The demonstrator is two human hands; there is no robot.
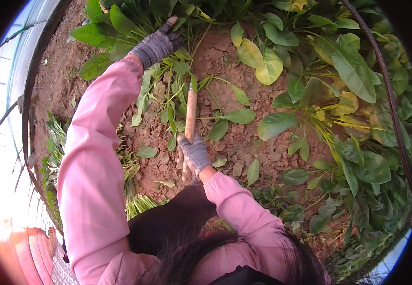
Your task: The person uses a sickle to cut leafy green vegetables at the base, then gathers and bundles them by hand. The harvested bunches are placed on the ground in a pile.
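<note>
My left hand (158, 44), in a grey knitted glove, reaches over a clump of leafy green plants (120, 34) that look like spinach. Its fingers are spread against the leaves and stems; its palm side is hidden. Nearer to me, my right hand (194, 151), in a matching glove with soil on it, grips the wooden handle (191, 114) of a hand tool. The handle points away from me, and a bit of metal shows at its far end. Leaves and stems cover the tool's head. Loose green leaves (240, 116) lie on the soil right of the handle.
Cracked brown soil (232, 149) surrounds the tool. More leafy plants (334, 103), some yellowing, grow at right, where a dark hose (384, 71) crosses. Cut bunches (140, 206) lie by my leg. Plastic sheeting (10, 74) walls the left side.
</note>
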